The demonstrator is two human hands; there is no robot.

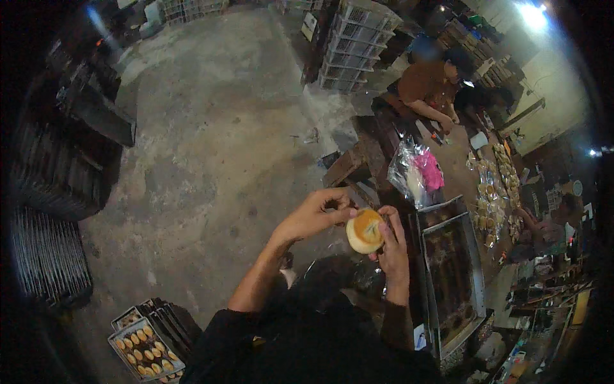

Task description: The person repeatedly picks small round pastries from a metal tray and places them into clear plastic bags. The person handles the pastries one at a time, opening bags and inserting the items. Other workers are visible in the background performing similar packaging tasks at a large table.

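A round bun (363,236), pale at the side and golden brown on top, is held up in front of my body. My right hand (395,247) grips it from the right, fingers over its top edge. At its upper left, my left hand (324,213) has the thumb tip against the rim and the other fingers curled. Whether that hand pinches the bun is not clear. To the right of my hands lies an empty dark metal baking tray (453,273) with raised rims. Clear plastic bags (407,170) with a pink item (430,170) lie beyond it.
Stacked trays with buns (146,353) stand on the floor at lower left. Many wrapped pieces (491,201) cover the worktable (458,149). A person in a brown shirt (424,89) sits at its far end; another person (547,225) is at right. Crates (357,45) are stacked beyond.
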